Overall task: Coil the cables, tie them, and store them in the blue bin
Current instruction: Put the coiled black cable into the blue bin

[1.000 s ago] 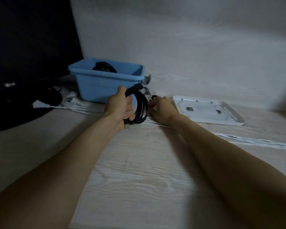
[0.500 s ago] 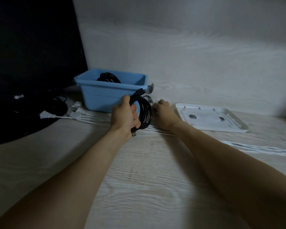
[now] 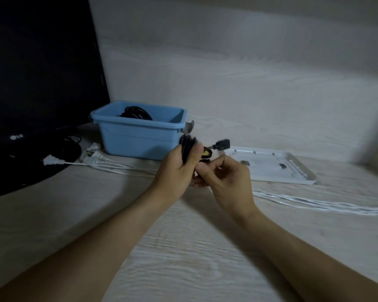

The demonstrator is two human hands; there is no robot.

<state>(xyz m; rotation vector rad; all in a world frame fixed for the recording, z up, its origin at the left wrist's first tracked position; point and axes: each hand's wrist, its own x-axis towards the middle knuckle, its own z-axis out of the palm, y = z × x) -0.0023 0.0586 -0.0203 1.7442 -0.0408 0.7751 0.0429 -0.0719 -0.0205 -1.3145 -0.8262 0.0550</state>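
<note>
My left hand (image 3: 177, 168) grips a coiled black cable (image 3: 186, 147) edge-on, just right of the blue bin (image 3: 138, 136). One black plug end (image 3: 222, 145) sticks out to the right of the coil. My right hand (image 3: 224, 177) is curled against the coil's lower part, pinching something small and dark that I cannot make out. A black and yellow roll (image 3: 206, 155) shows between the two hands. Inside the bin lies another black coiled cable (image 3: 136, 113). A long white cable (image 3: 310, 202) runs across the table.
A black monitor (image 3: 39, 83) stands at the left with dark cords (image 3: 70, 147) at its base. White plugs (image 3: 92, 156) lie in front of the bin. A white tray (image 3: 277, 168) with small parts sits at the right. A wall closes off the back.
Both hands have lifted the black coil off the table and drawn it nearer. The coil has turned edge-on, and my right hand has curled in against it.
</note>
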